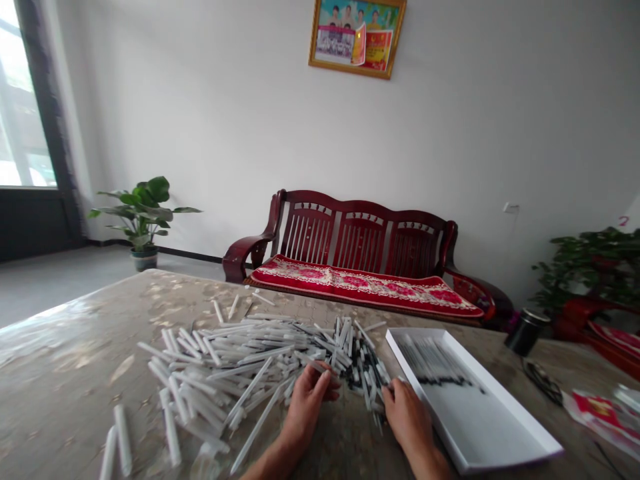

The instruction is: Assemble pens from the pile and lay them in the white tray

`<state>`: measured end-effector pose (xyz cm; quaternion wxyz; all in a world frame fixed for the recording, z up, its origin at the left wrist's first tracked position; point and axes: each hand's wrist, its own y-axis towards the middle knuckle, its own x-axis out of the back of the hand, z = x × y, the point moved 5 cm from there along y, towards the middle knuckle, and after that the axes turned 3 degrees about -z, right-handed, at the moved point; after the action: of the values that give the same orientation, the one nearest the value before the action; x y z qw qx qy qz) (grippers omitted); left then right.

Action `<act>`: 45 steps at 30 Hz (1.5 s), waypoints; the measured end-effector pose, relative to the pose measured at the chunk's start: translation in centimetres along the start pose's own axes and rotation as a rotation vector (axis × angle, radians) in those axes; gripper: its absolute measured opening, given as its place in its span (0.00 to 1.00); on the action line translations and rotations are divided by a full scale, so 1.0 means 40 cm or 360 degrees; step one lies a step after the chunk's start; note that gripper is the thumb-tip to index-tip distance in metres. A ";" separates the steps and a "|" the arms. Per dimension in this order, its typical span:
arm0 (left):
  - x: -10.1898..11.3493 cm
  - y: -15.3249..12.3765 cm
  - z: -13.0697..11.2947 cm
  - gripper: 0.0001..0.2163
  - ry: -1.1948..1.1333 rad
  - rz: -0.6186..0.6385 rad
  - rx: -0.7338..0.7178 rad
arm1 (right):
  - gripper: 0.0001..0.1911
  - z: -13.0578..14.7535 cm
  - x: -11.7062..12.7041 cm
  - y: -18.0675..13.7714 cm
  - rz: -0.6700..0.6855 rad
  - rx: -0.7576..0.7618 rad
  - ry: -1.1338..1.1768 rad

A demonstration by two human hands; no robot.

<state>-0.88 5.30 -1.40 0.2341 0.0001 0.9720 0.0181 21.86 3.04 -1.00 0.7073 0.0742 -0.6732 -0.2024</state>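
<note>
A big heap of white pen barrels and caps [235, 363] lies across the table [75, 360], with dark-tipped pens [367, 373] at its right end. My left hand [307, 400] rests at the heap's near edge, fingers curled together around a pen piece. My right hand [407, 417] sits just right of the dark-tipped pens, fingers bent in against them; what it holds is hidden. A white shallow box [500, 433] to the right holds a row of pens [435, 363].
A dark wooden bench with a red cushion [365, 267] stands behind the table. A black cup [525, 331], black scissors [543, 381] and red printed papers [605, 413] lie at the right. Potted plants stand at left [143, 217] and right [595, 267].
</note>
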 end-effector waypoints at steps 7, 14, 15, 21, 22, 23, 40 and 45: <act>0.001 0.004 -0.003 0.21 -0.0061 -0.0045 0.0056 | 0.11 0.000 0.001 0.005 0.0095 -0.0121 0.0008; -0.003 0.010 -0.012 0.20 -0.0034 -0.0070 0.0052 | 0.10 -0.017 0.006 0.016 0.0243 -0.0219 0.0054; -0.004 0.010 -0.013 0.20 -0.0030 -0.0071 0.0047 | 0.10 -0.018 0.005 0.016 0.0254 -0.0203 0.0069; -0.010 0.010 -0.019 0.19 0.0009 -0.0050 0.0020 | 0.09 -0.017 -0.002 0.010 0.0230 -0.0182 0.0088; -0.012 0.010 -0.019 0.18 0.0023 -0.0038 0.0002 | 0.10 -0.019 -0.003 0.009 0.0239 -0.0209 0.0098; -0.014 0.011 -0.019 0.18 0.0036 -0.0028 -0.0014 | 0.10 -0.021 -0.003 0.009 0.0248 -0.0235 0.0117; -0.011 0.038 -0.002 0.20 -0.0256 -0.0099 0.0123 | 0.18 -0.038 -0.002 -0.004 -0.0403 -0.0130 0.1242; -0.001 0.047 -0.002 0.20 -0.0479 -0.0206 0.0279 | 0.17 0.001 0.020 -0.015 -0.0349 -0.0004 0.1338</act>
<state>-0.91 7.17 -1.23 0.3766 -0.0394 0.9219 -0.0819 21.72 2.18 -0.47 0.8943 0.2205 -0.3146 -0.2292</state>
